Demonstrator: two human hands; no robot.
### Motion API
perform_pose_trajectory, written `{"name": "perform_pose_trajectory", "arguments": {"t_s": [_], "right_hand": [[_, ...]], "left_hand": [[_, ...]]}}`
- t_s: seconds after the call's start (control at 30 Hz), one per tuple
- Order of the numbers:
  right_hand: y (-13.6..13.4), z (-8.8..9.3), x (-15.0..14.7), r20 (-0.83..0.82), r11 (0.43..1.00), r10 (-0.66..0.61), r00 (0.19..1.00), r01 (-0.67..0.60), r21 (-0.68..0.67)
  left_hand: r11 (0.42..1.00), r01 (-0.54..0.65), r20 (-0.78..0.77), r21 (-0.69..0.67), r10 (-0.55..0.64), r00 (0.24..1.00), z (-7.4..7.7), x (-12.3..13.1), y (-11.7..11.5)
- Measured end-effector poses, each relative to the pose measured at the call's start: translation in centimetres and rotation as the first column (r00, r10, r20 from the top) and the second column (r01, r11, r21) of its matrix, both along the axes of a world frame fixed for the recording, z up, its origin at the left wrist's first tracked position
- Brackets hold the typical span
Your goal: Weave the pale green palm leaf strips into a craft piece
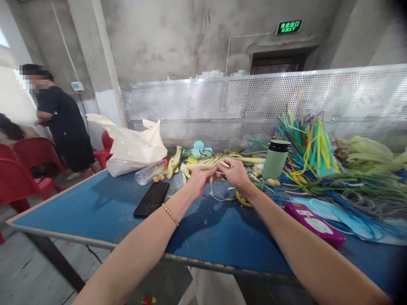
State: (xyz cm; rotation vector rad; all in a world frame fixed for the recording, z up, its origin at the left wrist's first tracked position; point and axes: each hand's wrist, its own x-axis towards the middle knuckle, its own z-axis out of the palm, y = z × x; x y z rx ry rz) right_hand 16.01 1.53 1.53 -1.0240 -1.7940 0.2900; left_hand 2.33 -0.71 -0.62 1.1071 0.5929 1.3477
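My left hand (199, 181) and my right hand (235, 173) meet above the blue table, fingers pinched close together. Between them is a bundle of pale yellow-green plant strips (206, 162), like corn husk, lying across and behind the fingers. One thin strip (219, 199) loops down below my hands to the tabletop. Exactly how the fingertips grip the strips is partly hidden by the hands. Left of my left hand lies a black phone (151, 199). A yellow ring-shaped coil (243, 200) sits under my right wrist.
A white plastic bag (135, 146) and a clear bottle (149, 173) stand on the left. To the right are a green lidded cup (276, 161), colourful strips (313, 146), a purple packet (313, 224), face masks (346, 218) and wires. Someone in black (68, 118) stands by red chairs (38, 151).
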Motion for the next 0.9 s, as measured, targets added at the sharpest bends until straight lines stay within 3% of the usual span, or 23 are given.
{"name": "perform_pose_trajectory", "arguments": {"t_s": [0.5,0.9], "right_hand": [[0.5,-0.5,0.3,0.014,1.000,-0.007,1.000,0.007,0.014],[0.6,-1.3,-0.4,-0.002,0.997,0.069,0.998,-0.069,0.034]], "left_hand": [[0.998,0.025,-0.067,0.060,-0.021,0.998,-0.4,0.1,0.2],[0.996,-0.082,-0.124,0.035,0.085,0.989,-0.2,0.1,-0.1]]}}
